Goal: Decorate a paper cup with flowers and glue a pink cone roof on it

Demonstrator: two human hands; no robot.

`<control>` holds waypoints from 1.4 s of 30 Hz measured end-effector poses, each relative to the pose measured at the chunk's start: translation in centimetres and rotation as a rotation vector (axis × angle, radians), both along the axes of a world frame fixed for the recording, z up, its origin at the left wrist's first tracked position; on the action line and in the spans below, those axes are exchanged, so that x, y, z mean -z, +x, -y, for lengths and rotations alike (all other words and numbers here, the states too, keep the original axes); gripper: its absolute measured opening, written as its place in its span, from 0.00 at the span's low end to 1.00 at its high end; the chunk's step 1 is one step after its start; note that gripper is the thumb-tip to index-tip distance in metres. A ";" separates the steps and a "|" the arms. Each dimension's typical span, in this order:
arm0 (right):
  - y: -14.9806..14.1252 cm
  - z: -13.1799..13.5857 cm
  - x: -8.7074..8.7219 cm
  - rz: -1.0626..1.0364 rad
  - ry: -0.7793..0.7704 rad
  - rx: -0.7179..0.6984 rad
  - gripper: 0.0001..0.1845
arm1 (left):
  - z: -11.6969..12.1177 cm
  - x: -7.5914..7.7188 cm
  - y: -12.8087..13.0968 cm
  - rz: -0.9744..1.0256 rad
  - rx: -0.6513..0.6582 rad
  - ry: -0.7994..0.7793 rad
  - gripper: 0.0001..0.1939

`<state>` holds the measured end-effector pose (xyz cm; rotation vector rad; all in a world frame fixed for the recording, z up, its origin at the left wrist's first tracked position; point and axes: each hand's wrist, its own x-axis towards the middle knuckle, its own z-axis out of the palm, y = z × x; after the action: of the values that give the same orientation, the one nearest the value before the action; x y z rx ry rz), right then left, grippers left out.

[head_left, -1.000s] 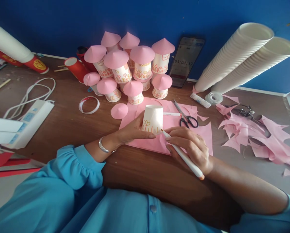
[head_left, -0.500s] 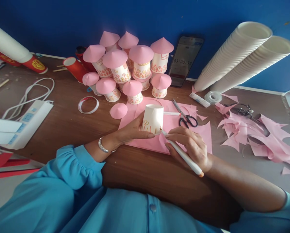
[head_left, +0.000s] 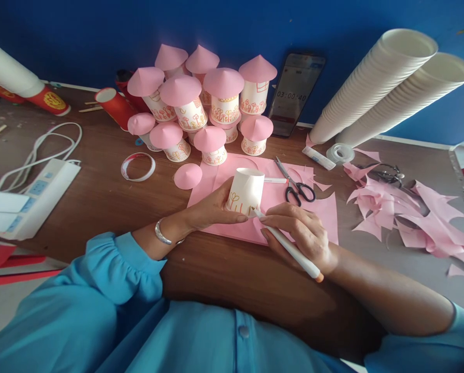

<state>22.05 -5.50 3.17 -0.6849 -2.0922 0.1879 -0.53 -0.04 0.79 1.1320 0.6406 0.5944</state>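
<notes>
My left hand [head_left: 212, 208] is closed around a white paper cup [head_left: 248, 187], thumb along its lower edge. Orange and yellow-brown flowers and stems are drawn low on the cup's side. In my right hand [head_left: 300, 233] is a white marker [head_left: 294, 253] with an orange end, its tip at the lower part of the cup. Beneath both hands lies pink paper [head_left: 317, 220], and on it rest black-handled scissors [head_left: 294, 186] and another white marker [head_left: 275, 180], partly hidden behind the cup. A loose pink paper cone [head_left: 188, 176] sits left of the cup.
Several decorated cups with pink cone roofs [head_left: 224, 85] stand at the back. Tall stacks of white cups [head_left: 372, 83] lean right of a phone [head_left: 299, 96]. Tape [head_left: 339, 154] and pink scraps [head_left: 387, 204] lie right; a paper ring [head_left: 138, 167] and power strip [head_left: 47, 194] lie left.
The marker tip has shifted slightly left along the cup's lower side, and the cup has tilted or turned a little. The view has moved slightly. The phone's timer reads one second more.
</notes>
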 end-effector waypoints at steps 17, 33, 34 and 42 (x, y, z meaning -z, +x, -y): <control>0.0 0.0 0.2 0.018 0.002 0.012 0.16 | 0.0 -0.1 0.1 0.010 0.033 0.035 0.36; 0.2 -0.2 0.0 0.019 0.030 0.048 0.16 | -0.1 0.6 -0.2 -0.002 0.059 0.116 0.42; 0.2 -0.2 0.0 0.019 0.026 0.047 0.16 | -0.1 0.6 -0.2 0.003 0.059 0.113 0.42; 0.0 0.0 0.0 0.021 0.007 0.043 0.16 | 0.0 0.2 0.0 0.011 0.026 0.060 0.40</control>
<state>22.09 -5.53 3.20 -0.7301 -2.0950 0.1493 -0.54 -0.06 0.56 1.1908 0.6010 0.6007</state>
